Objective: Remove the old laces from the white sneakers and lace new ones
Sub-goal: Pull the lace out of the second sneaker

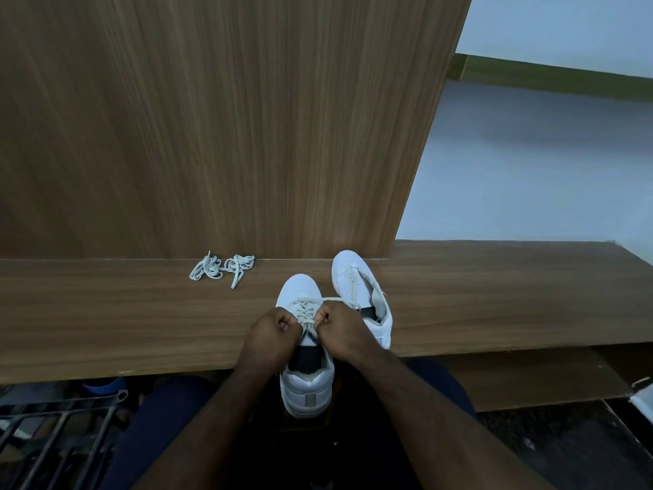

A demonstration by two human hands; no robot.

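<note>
Both hands fisted side by side, left hand (274, 330) and right hand (334, 327), forearms converging forward

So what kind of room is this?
Probably a room at home, though that's a guess: a wooden shelf against a wood panel, a plain wall, and a metal rack on the floor.

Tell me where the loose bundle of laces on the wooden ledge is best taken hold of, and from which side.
Probably from above, at the knotted middle of the lace bundle. It lies flat on the ledge, two looped clumps joined at the centre, with a panel close behind it, so a pinch from above or the near side should gather most strands. Both hands are busy on the near sneaker's lace.
</note>
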